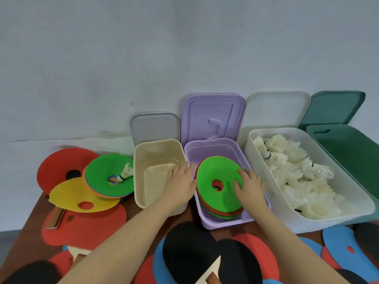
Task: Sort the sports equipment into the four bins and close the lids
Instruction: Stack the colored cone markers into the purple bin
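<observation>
Hands over the purple bin (207, 221) now: our right hand (249, 186) presses flat fingers on the green disc (218, 184) topping the stack inside, our left hand (181, 179) rests open on the beige bin (141, 193) beside it.

two bare forearms, no sleeves, left hand (180, 181), right hand (249, 186), no gloves

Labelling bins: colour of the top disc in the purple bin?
Green, with red showing through its centre hole; head view. Top disc, purple bin.
</observation>
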The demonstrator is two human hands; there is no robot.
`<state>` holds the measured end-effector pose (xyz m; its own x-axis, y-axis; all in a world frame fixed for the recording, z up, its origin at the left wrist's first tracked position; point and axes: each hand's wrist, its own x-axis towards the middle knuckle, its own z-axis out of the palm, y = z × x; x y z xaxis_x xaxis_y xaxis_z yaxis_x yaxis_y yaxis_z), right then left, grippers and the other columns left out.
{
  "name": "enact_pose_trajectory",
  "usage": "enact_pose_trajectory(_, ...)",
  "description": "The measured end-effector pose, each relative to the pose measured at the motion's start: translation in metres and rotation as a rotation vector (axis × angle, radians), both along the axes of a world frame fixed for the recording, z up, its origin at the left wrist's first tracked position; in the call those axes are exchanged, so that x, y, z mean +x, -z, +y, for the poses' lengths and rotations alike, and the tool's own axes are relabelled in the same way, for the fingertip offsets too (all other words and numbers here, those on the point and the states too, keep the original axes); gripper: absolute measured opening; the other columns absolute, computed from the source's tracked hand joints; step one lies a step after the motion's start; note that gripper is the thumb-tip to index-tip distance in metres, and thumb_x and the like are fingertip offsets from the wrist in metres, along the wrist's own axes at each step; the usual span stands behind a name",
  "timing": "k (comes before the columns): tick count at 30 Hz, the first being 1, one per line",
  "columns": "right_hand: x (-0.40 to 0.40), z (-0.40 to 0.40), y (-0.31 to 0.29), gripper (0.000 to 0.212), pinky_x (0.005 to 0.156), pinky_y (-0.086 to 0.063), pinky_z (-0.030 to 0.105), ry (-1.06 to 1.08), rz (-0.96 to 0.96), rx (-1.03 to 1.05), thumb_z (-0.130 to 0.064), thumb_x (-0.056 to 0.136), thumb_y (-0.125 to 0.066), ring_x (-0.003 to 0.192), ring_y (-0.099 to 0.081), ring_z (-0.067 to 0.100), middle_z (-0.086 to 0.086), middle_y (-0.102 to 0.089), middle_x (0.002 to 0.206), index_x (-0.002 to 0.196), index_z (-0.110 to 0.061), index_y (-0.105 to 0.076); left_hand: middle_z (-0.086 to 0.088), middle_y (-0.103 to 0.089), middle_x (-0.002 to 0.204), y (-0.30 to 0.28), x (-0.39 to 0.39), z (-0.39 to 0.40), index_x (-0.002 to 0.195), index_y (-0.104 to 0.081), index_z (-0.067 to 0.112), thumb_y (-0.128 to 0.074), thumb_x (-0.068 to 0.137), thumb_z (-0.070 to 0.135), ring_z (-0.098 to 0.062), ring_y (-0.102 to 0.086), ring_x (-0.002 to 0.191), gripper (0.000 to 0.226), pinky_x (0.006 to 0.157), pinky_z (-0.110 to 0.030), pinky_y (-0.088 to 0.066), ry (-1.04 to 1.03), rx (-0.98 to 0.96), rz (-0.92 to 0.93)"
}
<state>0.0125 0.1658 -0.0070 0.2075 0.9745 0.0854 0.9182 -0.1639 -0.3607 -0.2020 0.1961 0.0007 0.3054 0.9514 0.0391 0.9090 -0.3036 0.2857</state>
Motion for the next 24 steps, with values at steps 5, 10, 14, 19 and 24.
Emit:
enact_pose_trajectory(5,-0.029,-0.005,-0.011,0.036,0.097,-0.031,0.045,-0.207,0.039,0.101,-0.018,0.088,-0.054,0.115,-0.048,0.034,0.011,-0.054,0.125,0.124,-0.009,-0.056,-0.006,-0.037,0.143,-0.018,-0.024,-0.021,0.142,-0.032,0.014,-0.036,0.092,0.03,-0.026,-0.034,0.127,0.052,0.1,-0.036,-0.023,-0.041,0.092,0.013)
enact_pose_trajectory(10,-0.063,-0.006,-0.018,0.034,0.087,-0.037,0.042,-0.411,0.066,0.198,-0.016,0.089,-0.053,0.107,-0.052,0.033,0.01,-0.058,0.119,0.122,-0.01,-0.057,-0.006,-0.045,0.138,-0.036,-0.053,-0.047,0.138,-0.04,0.013,-0.04,0.09,0.032,-0.027,-0.041,0.124,0.053,0.1,-0.038,-0.025,-0.129,0.147,0.07)
enact_pose_trajectory(14,-0.097,-0.004,-0.028,0.029,0.079,-0.04,0.041,-0.495,0.183,0.245,-0.015,0.087,-0.052,0.097,-0.056,0.034,0.011,-0.062,0.106,0.114,-0.009,-0.061,-0.006,-0.05,0.133,-0.053,-0.086,-0.062,0.133,-0.047,0.012,-0.04,0.086,0.033,-0.027,-0.045,0.121,0.053,0.099,-0.04,-0.028,-0.21,0.197,0.089)
enact_pose_trajectory(19,-0.146,0.0,-0.037,0.034,0.078,-0.047,0.041,-0.587,0.242,0.269,-0.02,0.082,-0.049,0.091,-0.06,0.033,0.012,-0.065,0.1,0.109,-0.006,-0.063,-0.003,-0.044,0.14,-0.054,-0.137,-0.068,0.137,-0.043,0.017,-0.036,0.09,0.035,-0.022,-0.037,0.129,0.05,0.103,-0.036,-0.022,-0.324,0.194,0.081)
enact_pose_trajectory(24,-0.205,0.003,-0.033,0.032,0.083,-0.042,0.034,-0.658,0.292,0.263,-0.023,0.086,-0.049,0.096,-0.057,0.025,0.008,-0.064,0.103,0.111,-0.008,-0.062,-0.004,-0.041,0.141,-0.04,-0.201,-0.07,0.138,-0.041,0.015,-0.045,0.094,0.03,-0.023,-0.033,0.131,0.047,0.104,-0.037,-0.021,-0.402,0.152,0.055)
